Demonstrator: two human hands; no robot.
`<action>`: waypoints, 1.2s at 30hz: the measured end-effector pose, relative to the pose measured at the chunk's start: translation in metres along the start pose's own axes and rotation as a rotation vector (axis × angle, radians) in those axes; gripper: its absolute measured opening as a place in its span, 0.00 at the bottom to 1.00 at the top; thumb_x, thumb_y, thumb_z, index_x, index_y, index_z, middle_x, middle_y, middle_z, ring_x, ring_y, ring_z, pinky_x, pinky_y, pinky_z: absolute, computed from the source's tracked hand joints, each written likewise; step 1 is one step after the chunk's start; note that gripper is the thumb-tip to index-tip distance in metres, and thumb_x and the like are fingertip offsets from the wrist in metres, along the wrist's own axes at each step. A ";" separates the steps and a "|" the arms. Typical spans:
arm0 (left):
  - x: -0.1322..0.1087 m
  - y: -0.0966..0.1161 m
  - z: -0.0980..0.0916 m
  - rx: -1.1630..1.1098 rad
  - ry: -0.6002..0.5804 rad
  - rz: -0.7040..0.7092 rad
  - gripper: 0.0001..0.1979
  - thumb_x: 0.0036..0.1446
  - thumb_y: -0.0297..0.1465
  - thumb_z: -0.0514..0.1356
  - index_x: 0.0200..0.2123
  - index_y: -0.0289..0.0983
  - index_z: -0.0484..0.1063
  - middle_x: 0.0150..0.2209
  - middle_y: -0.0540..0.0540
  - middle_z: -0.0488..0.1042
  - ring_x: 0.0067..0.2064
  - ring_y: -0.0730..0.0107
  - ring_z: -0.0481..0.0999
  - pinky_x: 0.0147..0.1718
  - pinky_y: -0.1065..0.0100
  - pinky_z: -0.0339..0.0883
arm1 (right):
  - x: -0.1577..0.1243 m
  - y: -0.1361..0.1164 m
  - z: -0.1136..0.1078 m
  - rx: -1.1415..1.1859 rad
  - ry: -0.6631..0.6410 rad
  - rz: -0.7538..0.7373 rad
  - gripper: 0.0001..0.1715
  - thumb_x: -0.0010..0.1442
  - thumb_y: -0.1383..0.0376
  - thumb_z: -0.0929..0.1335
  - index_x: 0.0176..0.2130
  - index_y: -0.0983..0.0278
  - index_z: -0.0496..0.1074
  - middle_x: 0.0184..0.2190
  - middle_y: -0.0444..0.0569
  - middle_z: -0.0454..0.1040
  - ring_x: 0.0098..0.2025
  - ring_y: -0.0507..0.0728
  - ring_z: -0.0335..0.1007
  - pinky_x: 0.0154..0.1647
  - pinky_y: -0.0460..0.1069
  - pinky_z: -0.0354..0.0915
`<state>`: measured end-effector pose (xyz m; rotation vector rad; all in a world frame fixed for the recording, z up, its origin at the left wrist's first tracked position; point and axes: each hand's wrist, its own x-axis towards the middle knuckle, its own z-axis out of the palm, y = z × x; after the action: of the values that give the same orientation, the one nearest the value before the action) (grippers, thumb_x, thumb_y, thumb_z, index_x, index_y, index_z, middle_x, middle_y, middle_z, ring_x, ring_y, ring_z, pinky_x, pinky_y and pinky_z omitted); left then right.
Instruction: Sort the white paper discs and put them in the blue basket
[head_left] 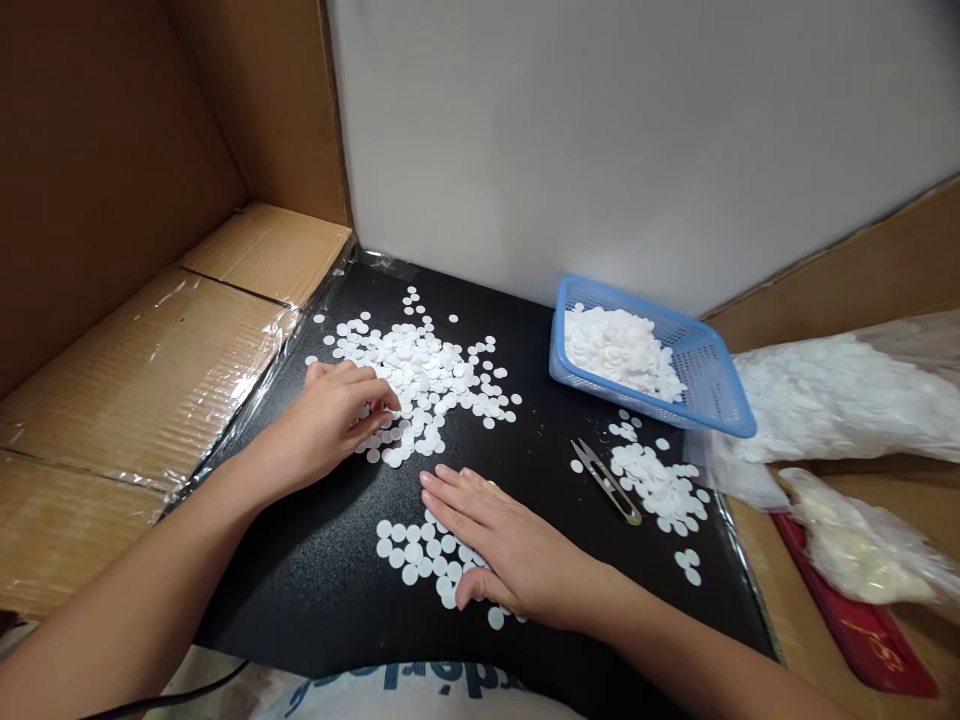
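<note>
My left hand point(337, 415) is at the near left edge of a large loose pile of small round white discs point(427, 365). Its fingers are curled and the thumb and fingertips come together at a white disc point(397, 412). Nearer to me, my right hand point(506, 545) lies flat, palm down, with its fingers stretched out. It partly covers a thin, single-layer spread of the same discs point(424, 550). Whatever lies under that palm is hidden.
A blue plastic basket point(709, 385) holding more discs stands at the back right of the black table point(300, 590). Thread snips point(607, 482) lie beside a smaller disc pile point(660, 485). Bagged discs point(847, 395) and a red packet point(862, 625) lie right. Cardboard walls point(262, 100) border the left.
</note>
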<state>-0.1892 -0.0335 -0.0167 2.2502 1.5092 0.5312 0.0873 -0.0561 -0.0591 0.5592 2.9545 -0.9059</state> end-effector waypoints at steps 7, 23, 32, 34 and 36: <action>-0.001 0.001 0.001 -0.026 -0.029 0.003 0.08 0.66 0.31 0.54 0.36 0.40 0.73 0.36 0.50 0.77 0.40 0.64 0.71 0.44 0.60 0.49 | -0.012 -0.013 -0.007 0.082 0.039 -0.012 0.46 0.64 0.44 0.64 0.70 0.64 0.54 0.70 0.57 0.56 0.72 0.63 0.48 0.70 0.61 0.55; -0.004 0.004 0.021 -0.004 -0.159 -0.006 0.02 0.61 0.29 0.62 0.37 0.40 0.75 0.36 0.48 0.74 0.41 0.62 0.69 0.42 0.61 0.50 | 0.029 0.027 -0.010 -0.194 0.561 0.016 0.12 0.70 0.69 0.63 0.44 0.65 0.77 0.37 0.53 0.75 0.38 0.57 0.70 0.39 0.52 0.72; -0.002 0.011 0.033 0.094 -0.059 0.074 0.05 0.63 0.28 0.60 0.34 0.40 0.74 0.33 0.48 0.72 0.39 0.63 0.68 0.41 0.60 0.50 | 0.024 0.025 -0.016 -0.024 0.646 0.103 0.09 0.69 0.68 0.65 0.44 0.63 0.75 0.37 0.51 0.74 0.39 0.56 0.72 0.42 0.52 0.73; -0.001 0.015 0.035 0.118 -0.053 0.062 0.05 0.63 0.26 0.60 0.33 0.39 0.74 0.33 0.48 0.72 0.38 0.63 0.67 0.41 0.60 0.50 | 0.029 0.024 -0.015 -0.066 0.611 0.111 0.09 0.69 0.67 0.65 0.44 0.63 0.75 0.36 0.51 0.74 0.39 0.57 0.71 0.41 0.52 0.72; -0.001 0.017 0.037 0.126 -0.042 0.041 0.05 0.63 0.27 0.60 0.34 0.39 0.74 0.33 0.48 0.73 0.38 0.62 0.67 0.41 0.60 0.50 | 0.033 0.023 -0.013 -0.107 0.588 0.127 0.09 0.69 0.66 0.66 0.43 0.63 0.76 0.36 0.51 0.73 0.38 0.57 0.71 0.41 0.53 0.72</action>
<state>-0.1574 -0.0437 -0.0396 2.3765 1.5185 0.4084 0.0651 -0.0201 -0.0638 1.1700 3.3799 -0.6525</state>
